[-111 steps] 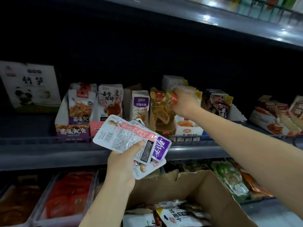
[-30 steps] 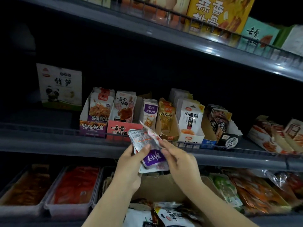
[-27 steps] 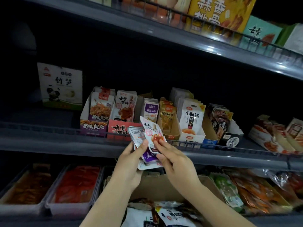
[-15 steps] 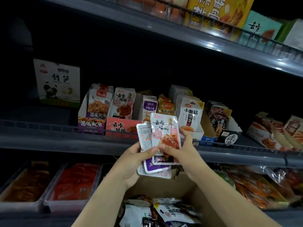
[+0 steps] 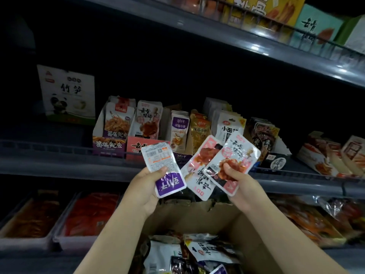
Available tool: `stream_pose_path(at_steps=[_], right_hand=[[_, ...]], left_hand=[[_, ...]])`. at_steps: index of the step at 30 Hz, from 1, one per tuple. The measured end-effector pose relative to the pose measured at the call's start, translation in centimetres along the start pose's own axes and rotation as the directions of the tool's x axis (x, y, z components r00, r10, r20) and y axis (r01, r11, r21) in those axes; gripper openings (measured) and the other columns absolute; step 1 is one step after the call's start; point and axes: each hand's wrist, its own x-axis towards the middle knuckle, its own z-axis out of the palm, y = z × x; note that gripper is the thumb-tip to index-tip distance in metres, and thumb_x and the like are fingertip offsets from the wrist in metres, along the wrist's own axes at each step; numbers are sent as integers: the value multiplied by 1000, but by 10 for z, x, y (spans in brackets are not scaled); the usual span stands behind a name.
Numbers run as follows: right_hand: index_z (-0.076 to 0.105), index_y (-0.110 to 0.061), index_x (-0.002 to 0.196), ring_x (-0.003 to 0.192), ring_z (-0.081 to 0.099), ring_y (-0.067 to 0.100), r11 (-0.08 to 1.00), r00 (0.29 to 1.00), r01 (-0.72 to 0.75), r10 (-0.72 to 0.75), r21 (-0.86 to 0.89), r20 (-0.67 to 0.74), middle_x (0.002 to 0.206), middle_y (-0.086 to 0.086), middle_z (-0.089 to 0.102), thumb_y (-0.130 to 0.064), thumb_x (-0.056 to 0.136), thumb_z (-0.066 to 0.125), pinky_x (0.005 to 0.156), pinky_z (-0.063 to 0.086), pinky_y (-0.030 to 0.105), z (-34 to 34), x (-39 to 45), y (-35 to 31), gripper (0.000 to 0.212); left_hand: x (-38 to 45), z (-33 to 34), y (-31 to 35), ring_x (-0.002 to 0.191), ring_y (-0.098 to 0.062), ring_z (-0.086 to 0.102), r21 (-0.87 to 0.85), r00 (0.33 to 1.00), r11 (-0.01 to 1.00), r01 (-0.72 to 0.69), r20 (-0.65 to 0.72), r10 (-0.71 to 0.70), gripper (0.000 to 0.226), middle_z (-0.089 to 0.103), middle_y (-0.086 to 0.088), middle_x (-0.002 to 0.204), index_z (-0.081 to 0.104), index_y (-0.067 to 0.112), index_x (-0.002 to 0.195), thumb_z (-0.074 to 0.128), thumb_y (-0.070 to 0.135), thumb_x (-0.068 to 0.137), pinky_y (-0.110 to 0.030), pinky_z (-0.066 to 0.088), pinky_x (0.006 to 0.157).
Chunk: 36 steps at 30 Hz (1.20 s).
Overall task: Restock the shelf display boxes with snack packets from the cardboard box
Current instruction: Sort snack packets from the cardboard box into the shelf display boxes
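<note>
Nearest the camera, the open cardboard box (image 5: 233, 224) sits below the hands, its brown inner wall bare at the back and its bottom filled with loose white, dark and purple snack packets (image 5: 199, 254) lying in a heap. Above the box's far rim the left hand (image 5: 147, 186) grips a white-and-purple packet (image 5: 164, 169), thumb curled over its face and fingers behind; the packet stands up out of the hand, tilted slightly left, with its barcode side showing at the top and a purple band at the bottom, and the edge of a further packet seems to show beneath it. Just beside it, the right hand (image 5: 237, 178) pinches two white-and-pink packets (image 5: 221, 165) printed with reddish-brown meat and black lettering; they fan out from the thumb, which presses on the front one, the rear one angled toward the left hand's packet and nearly touching it. Both sets are held in front of the middle shelf's front rail (image 5: 59, 153). Behind that rail, along the shelf's front edge, stand the display boxes (image 5: 110, 147): a purple one at the left, a pink one (image 5: 136, 147) holding matching white-and-pink packets, then purple, yellow and white rows toward the right. A white panda carton (image 5: 67, 93) stands further left, near the shelf's back.
</note>
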Motion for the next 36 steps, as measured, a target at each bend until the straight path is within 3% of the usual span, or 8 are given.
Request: stream_pose_path(at_steps=[10, 14, 18, 20, 25, 28, 32, 36], right_hand=[[58, -7, 114, 102, 65, 28, 974, 996, 19, 1, 224, -90, 112, 14, 67, 0, 92, 55, 85, 52, 41, 15, -3, 16, 23], [61, -8, 107, 101, 66, 28, 1000, 986, -18, 21, 20, -163, 104, 11, 70, 0, 87, 64, 91, 51, 43, 17, -5, 25, 22], [53, -14, 117, 96, 64, 22, 945, 954, 128, -200, -303, -223, 106, 4, 67, 2, 86, 65, 80, 52, 38, 9, -8, 16, 37], [44, -25, 117, 91, 61, 13, 868, 937, 198, -303, -455, -171, 105, -3, 64, -5, 90, 63, 70, 48, 30, 4, -11, 8, 39], [56, -33, 110, 96, 67, 13, 701, 924, 360, -360, -615, 130, 105, -9, 69, -23, 95, 56, 85, 53, 33, -7, -12, -9, 18], [61, -30, 96, 91, 66, 14, 411, 888, 459, -246, -787, 389, 96, -8, 69, -27, 91, 61, 81, 52, 32, 0, -14, -19, 6], [59, -27, 85, 96, 55, 10, 38, 859, 497, -162, -867, 485, 98, -5, 62, -40, 85, 64, 84, 44, 29, 7, -7, -27, 14], [56, -16, 100, 92, 69, 20, 311, 900, 398, 52, -863, 433, 99, 4, 70, -26, 92, 61, 83, 54, 38, 7, -2, -31, 14]], left_hand=[[-15, 23, -20, 81, -19, 73, -29, 996, 999, -17, 89, 19, 26, 76, -7, 96, 65, 15, 107, 68, 8, 81, -29, 58, 61], [-11, 20, -22, 86, -22, 71, -27, 994, 995, -94, -55, 93, 29, 73, -7, 98, 65, 15, 101, 64, -8, 84, -33, 55, 68], [-6, 9, -11, 88, -23, 71, -10, 988, 992, -129, -83, 128, 31, 73, -7, 99, 64, 14, 106, 65, -7, 83, -35, 55, 69], [-6, 3, -7, 91, -25, 70, 40, 986, 990, -139, -93, 142, 33, 72, -7, 101, 64, 14, 109, 67, -6, 82, -37, 56, 72], [-6, -6, -1, 88, -25, 72, 159, 989, 979, -130, -53, 140, 34, 74, -7, 101, 65, 17, 105, 71, -5, 80, -39, 57, 74], [-12, -4, 2, 82, -22, 74, 228, 991, 965, -128, 75, 114, 27, 76, -6, 96, 67, 16, 101, 70, -3, 81, -33, 57, 67], [-18, -4, 5, 86, -23, 73, 306, 969, 941, -146, 235, 74, 32, 76, -8, 99, 68, 12, 108, 72, 6, 77, -31, 59, 68], [-16, -7, 10, 84, -23, 73, 231, 955, 964, -132, 291, 61, 44, 75, -12, 101, 68, 9, 109, 71, 14, 65, -32, 60, 70]])
